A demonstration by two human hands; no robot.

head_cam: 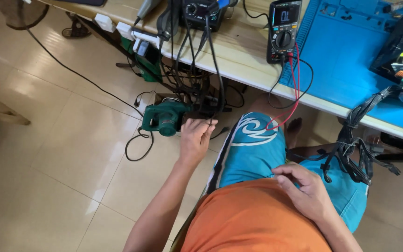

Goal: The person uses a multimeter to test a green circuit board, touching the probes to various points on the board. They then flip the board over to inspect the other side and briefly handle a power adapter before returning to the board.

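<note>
Below the bench, left hand beside green blower, black cable

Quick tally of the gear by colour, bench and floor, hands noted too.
Green: 1, blower on the floor, left hand next to it
Black: 3, multimeter, cable bundle, bench unit with a dial
Blue: 1, work mat
Right hand rests on the lap
Total: 5
</note>
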